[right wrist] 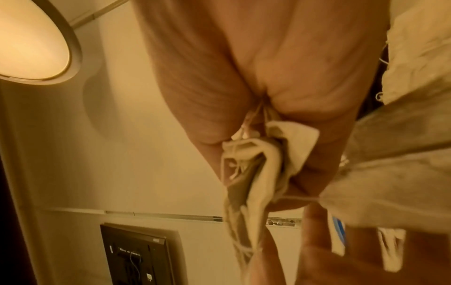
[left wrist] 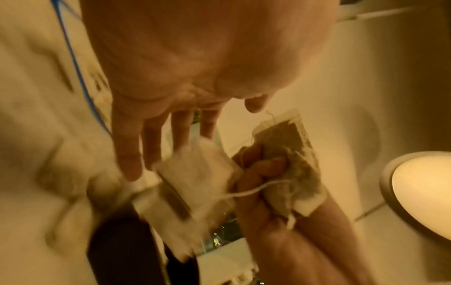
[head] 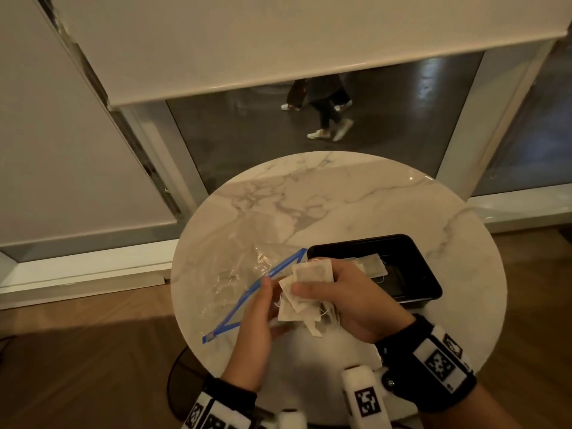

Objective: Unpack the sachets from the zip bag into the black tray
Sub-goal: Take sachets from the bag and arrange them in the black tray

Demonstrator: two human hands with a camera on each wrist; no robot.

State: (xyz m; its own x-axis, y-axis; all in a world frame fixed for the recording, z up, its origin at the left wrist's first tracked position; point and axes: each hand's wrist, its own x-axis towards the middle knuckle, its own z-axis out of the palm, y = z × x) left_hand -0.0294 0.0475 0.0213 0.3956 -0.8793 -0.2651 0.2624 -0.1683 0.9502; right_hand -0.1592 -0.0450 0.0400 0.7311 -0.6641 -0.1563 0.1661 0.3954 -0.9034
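Observation:
On the round marble table my right hand (head: pixel 314 280) grips a bunch of pale sachets (head: pixel 301 305) with loose strings, just left of the black tray (head: pixel 356 241). One sachet (head: pixel 371 264) lies flat inside the tray. My left hand (head: pixel 263 305) is beside the bunch; in the left wrist view its fingers (left wrist: pixel 129 154) are straight and touch a sachet (left wrist: pixel 200 173). The clear zip bag (head: pixel 241 261) lies flat on the table to the left, its blue zip (head: pixel 257 292) gaping. The right wrist view shows crumpled sachets (right wrist: pixel 251 164) squeezed in my fist.
The table edge (head: pixel 192 335) lies close to my wrists, with wooden floor (head: pixel 77 366) below on both sides. Bare marble (head: pixel 340 196) stretches behind the bag and tray. Beyond it is a glass pane (head: pixel 247 134) under a roller blind, with people's legs walking outside.

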